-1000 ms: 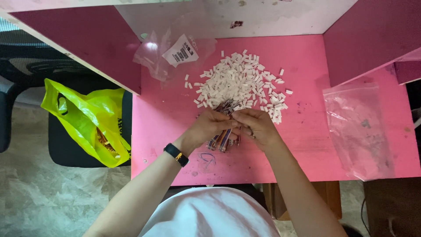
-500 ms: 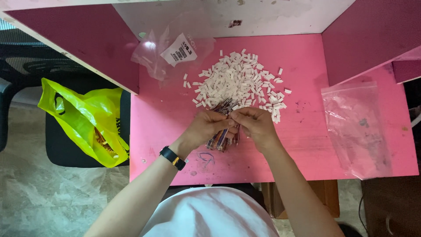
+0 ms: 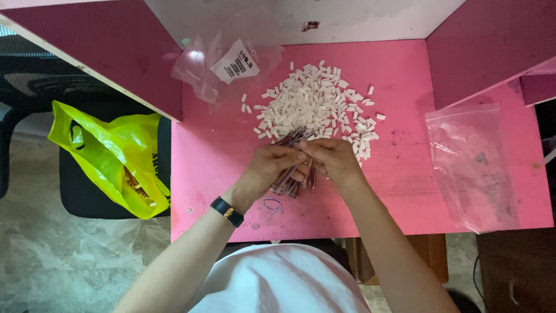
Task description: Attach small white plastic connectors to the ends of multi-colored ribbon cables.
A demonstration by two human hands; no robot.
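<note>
My left hand point(image 3: 267, 170) and my right hand point(image 3: 332, 159) meet over the middle of the pink table point(image 3: 220, 150). Both are closed on a bundle of thin dark reddish sticks point(image 3: 288, 181), whose ends poke out above and below the fingers. A black watch with a gold clasp point(image 3: 227, 211) sits on my left wrist. Just beyond the hands lies a heap of small white rectangular pieces point(image 3: 315, 104), spread loosely over the tabletop.
A clear plastic bag with a white label point(image 3: 229, 61) lies at the table's back left. Another clear bag point(image 3: 472, 165) lies flat at the right. A yellow plastic bag point(image 3: 110, 156) rests on a black chair to the left. Dark pink partitions flank the table.
The hands stay together on the stick bundle with only slight finger shifts. The view has drifted slightly.
</note>
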